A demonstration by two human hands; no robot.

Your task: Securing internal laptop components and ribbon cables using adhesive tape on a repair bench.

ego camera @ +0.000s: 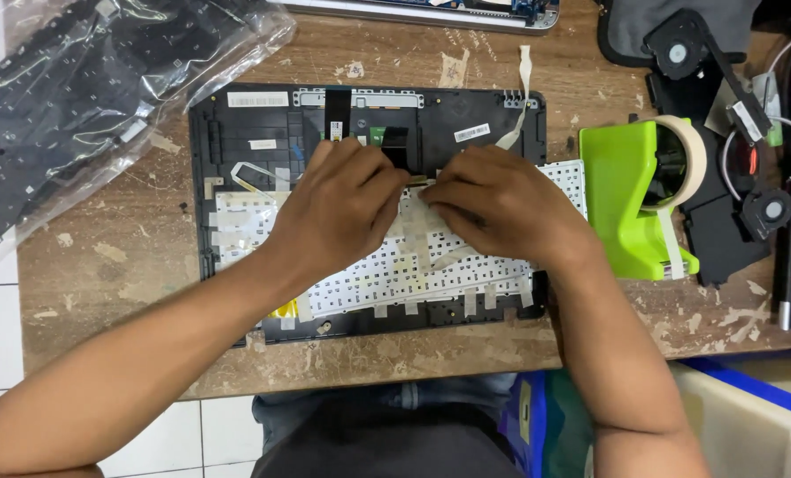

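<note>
The white keyboard back [413, 265] lies in the black laptop shell [236, 133] — directly under both hands. The left hand [338, 208] and right hand [501, 204] meet fingertip to fingertip, knuckles up, pinching a tape strip [417, 180] at its upper edge.

Laptop case [236, 133] black, with white stickers. Keyboard back [395, 265] white, gridded with small holes, crossed by cream tape strips. Tape dispenser [630, 195] bright lime green; its tape roll [692, 142] cream. Bagged keyboard [68, 88] black under clear plastic. Bench [121, 248] brown wood, blotched with pale residue. Fans [679, 49] black, grey hubs.
</note>
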